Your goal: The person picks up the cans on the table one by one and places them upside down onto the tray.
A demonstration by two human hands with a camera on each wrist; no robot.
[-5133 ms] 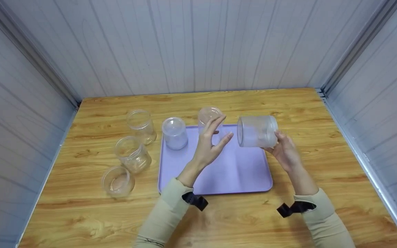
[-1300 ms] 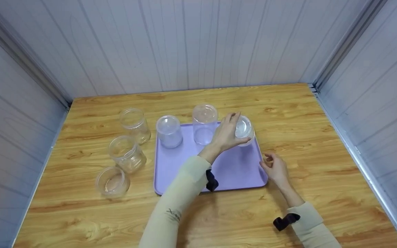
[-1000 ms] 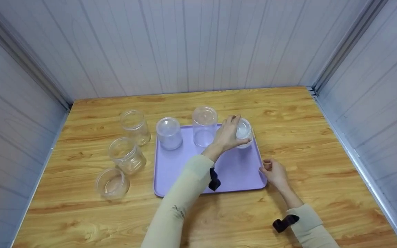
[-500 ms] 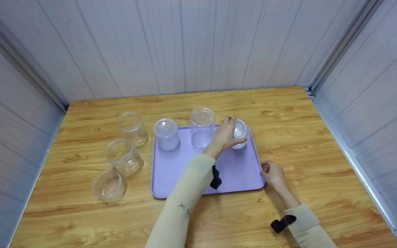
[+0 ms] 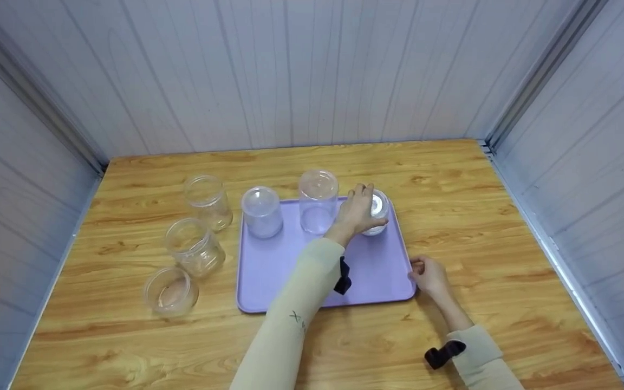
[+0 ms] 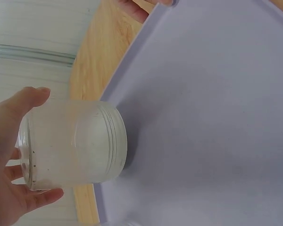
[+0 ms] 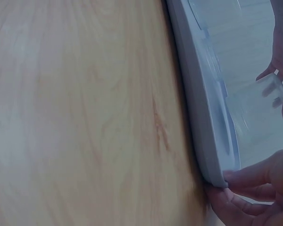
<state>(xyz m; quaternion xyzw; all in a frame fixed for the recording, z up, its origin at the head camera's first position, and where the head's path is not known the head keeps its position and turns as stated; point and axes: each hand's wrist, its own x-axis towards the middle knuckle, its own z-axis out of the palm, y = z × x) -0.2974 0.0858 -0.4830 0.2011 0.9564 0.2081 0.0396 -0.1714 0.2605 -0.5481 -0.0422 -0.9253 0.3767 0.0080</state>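
Note:
My left hand (image 5: 356, 210) holds a clear plastic jar (image 5: 380, 205) from above at the back right of the purple tray (image 5: 290, 271). In the left wrist view thumb and fingers span the upper end of this jar (image 6: 70, 141), and its ridged end rests on or just over the tray. My right hand (image 5: 429, 275) pinches the tray's right edge near the front corner. The right wrist view shows thumb above and fingers below the tray rim (image 7: 203, 108). A tall clear jar (image 5: 318, 208) and a shorter cloudy jar (image 5: 262, 214) stand on the tray's back side.
Left of the tray, on the wooden table (image 5: 101, 325), are a tall open jar (image 5: 209, 203), a medium open jar (image 5: 197, 248) and a low open tub (image 5: 171, 291). Pale panel walls (image 5: 301, 76) enclose the table at the back and sides.
Earlier my right hand held the jar sideways in the air; now my left hand has it at the tray's back right. My right hand has moved down to the tray edge. Lately, little differs.

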